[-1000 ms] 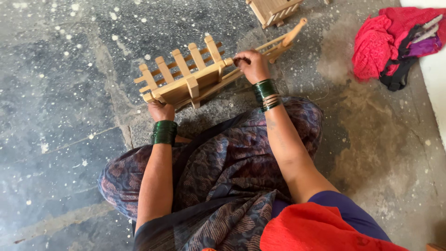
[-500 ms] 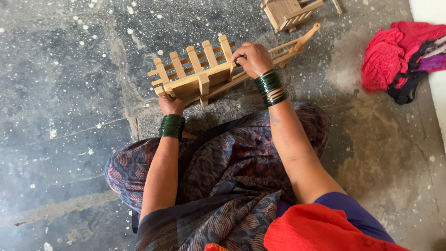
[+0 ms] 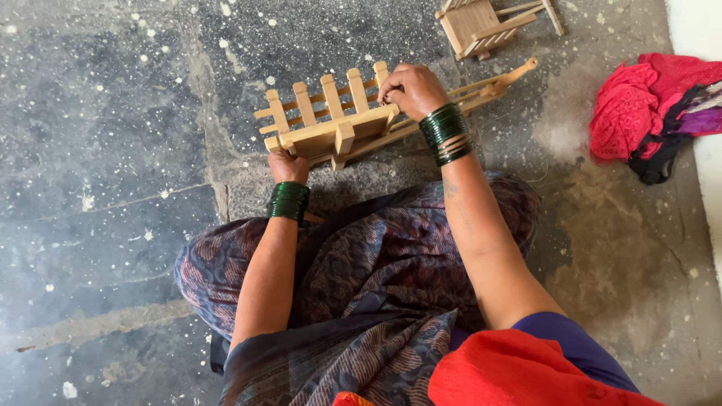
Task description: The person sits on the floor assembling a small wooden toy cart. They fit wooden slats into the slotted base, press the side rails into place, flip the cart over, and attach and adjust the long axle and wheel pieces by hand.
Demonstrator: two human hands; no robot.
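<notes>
A small wooden cart frame point(image 3: 331, 124) of pale slats lies on the stone floor in front of my knees, with long shafts point(image 3: 489, 86) running off to the right. My left hand point(image 3: 287, 165) grips its near left corner from below. My right hand point(image 3: 411, 90) is closed over the frame's upper right end, fingers curled on a slat. Both wrists wear stacks of green bangles.
A second small wooden frame point(image 3: 481, 26) lies at the top right. A heap of red and dark cloth point(image 3: 647, 113) sits at the right by a white wall edge point(image 3: 696, 30). My patterned skirt point(image 3: 376, 278) covers my folded legs. The grey floor point(image 3: 113, 150) is speckled.
The view has shifted, so the frame sits slightly lower and more to the left. Both hands keep their hold on it; the right hand has crept a little along the top.
</notes>
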